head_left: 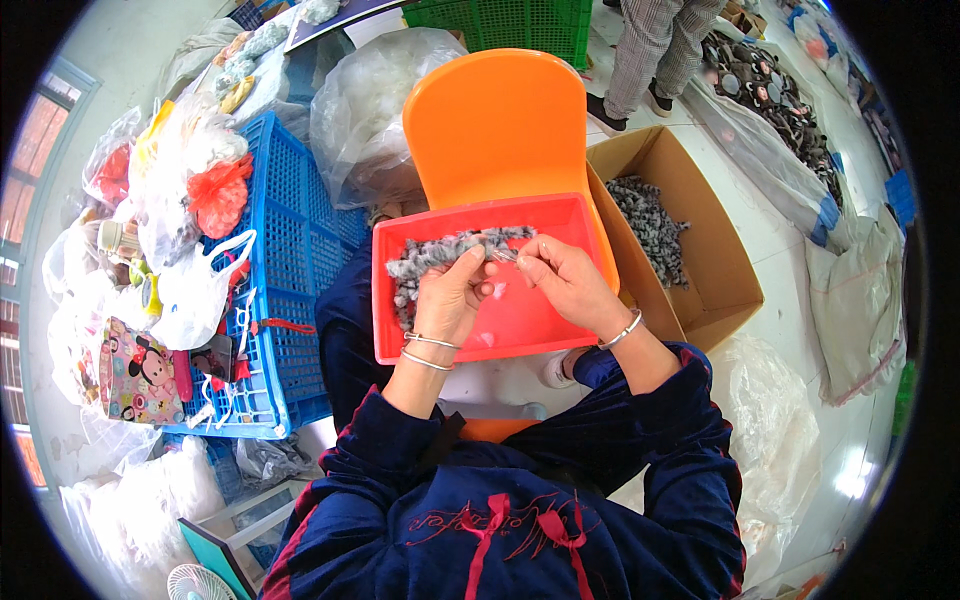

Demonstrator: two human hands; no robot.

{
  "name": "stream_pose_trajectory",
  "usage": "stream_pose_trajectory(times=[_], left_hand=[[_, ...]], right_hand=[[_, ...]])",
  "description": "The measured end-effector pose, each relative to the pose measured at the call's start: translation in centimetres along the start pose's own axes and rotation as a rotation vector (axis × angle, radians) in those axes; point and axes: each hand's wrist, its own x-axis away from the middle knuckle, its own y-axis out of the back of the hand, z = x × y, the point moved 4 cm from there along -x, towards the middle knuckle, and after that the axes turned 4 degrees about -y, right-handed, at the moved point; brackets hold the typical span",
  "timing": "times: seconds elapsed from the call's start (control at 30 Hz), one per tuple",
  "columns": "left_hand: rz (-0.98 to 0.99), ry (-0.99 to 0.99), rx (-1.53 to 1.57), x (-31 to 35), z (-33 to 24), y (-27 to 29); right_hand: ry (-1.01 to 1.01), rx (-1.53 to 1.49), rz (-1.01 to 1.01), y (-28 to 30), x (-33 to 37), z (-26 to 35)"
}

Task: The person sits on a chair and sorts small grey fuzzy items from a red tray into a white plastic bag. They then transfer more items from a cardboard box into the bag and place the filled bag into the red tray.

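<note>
- Left hand [452, 300] pinches a grey fluffy piece [503, 254].
- Right hand [575, 285] pinches its end, beside the left.
- Likely light, soft, limp; best held by its edges.

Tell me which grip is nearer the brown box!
Right. The right grip is over the red bin's right side, just left of the brown box. The left grip is farther from it, over the bin's middle.
</note>
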Motion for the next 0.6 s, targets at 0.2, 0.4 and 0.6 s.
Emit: stream_pose_trajectory(times=[0.2, 0.4, 0.6], left_hand=[[0.035, 0.001, 0.025, 0.14, -0.12, -0.33], [0.023, -0.002, 0.036, 0.31, -0.14, -0.5], [0.052, -0.06, 0.002, 0.59, 0.02, -0.96]], right_hand=[[-0.011, 0.015, -0.025, -0.06, 0.01, -0.57], [-0.071, 0.061, -0.085, 0.07, 0.06, -0.71], [-0.091, 0.084, -0.101, -0.01, 0.25, -0.25]])
